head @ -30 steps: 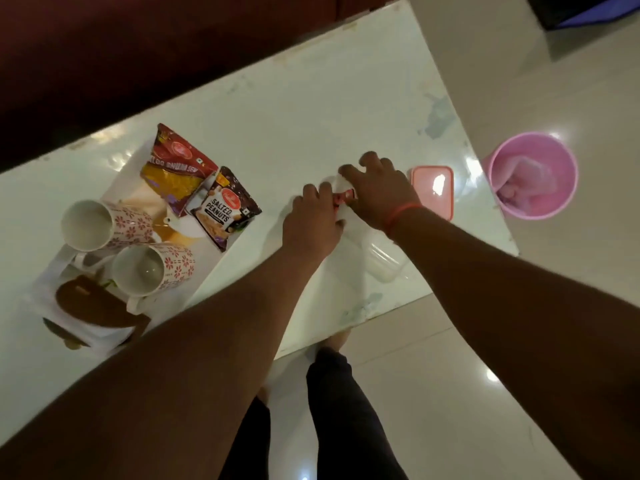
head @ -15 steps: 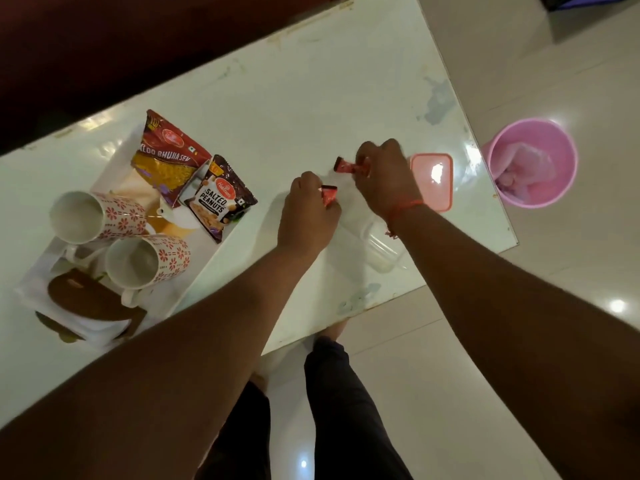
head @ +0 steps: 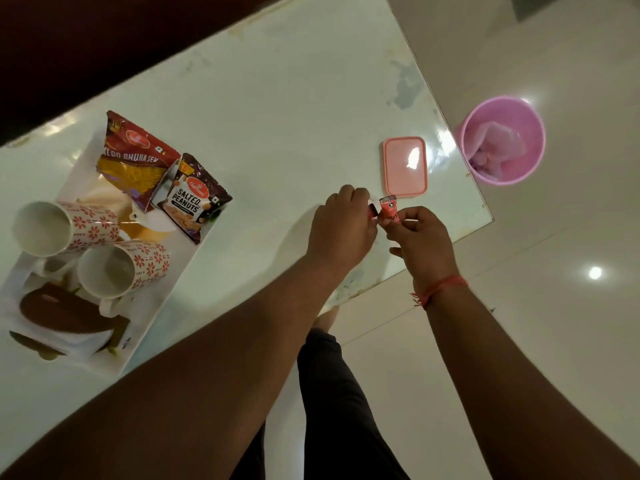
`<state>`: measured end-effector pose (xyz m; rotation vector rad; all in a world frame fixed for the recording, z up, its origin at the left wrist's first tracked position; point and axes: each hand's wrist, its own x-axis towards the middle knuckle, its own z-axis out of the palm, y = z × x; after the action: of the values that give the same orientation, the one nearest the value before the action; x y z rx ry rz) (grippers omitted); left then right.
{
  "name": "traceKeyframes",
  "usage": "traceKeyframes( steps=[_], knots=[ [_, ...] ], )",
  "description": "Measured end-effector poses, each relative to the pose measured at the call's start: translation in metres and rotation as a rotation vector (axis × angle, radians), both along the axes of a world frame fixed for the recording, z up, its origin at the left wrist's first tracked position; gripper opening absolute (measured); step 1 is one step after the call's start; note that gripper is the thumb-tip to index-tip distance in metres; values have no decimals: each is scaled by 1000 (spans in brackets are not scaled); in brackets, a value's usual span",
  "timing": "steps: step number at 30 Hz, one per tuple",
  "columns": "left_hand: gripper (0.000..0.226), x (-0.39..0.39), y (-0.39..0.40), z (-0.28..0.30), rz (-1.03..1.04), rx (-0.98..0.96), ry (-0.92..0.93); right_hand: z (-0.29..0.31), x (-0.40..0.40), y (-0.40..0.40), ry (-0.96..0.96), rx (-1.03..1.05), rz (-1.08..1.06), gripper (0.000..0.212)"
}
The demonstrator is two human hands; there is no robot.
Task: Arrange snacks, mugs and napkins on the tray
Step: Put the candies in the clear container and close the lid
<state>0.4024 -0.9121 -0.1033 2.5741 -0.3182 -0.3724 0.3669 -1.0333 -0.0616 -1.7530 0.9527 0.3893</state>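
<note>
Two snack packets (head: 138,161), two patterned mugs (head: 93,251), on white tray (head: 166,282)

Both hands lifted off the table and came together, the right hand (head: 420,242) bringing its red sachet (head: 389,211) against the left hand (head: 341,228).

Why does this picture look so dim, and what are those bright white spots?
In the head view the room light is low, so the forearms go nearly black; the white spots are lamp glare on the pink lid, the glossy table and the floor; the wide lens bends the table edges; the small red packet between the left hand and right hand is too blurred to read.
</note>
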Motion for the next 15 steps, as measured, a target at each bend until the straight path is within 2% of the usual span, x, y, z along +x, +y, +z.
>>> traceKeyframes(
  steps=[7, 12, 15],
  knots=[
    [34, 1, 12, 1, 63, -44, 34, 0, -10, -1, -36, -108, -95, 8],
    [27, 0, 20, 3, 189, -141, 139, -2, -16, 4, -38, 43, -128, 10],
    [27, 0, 22, 4, 210, -152, 178, -4, -16, 6, -61, 30, -153, 8]
  ],
)
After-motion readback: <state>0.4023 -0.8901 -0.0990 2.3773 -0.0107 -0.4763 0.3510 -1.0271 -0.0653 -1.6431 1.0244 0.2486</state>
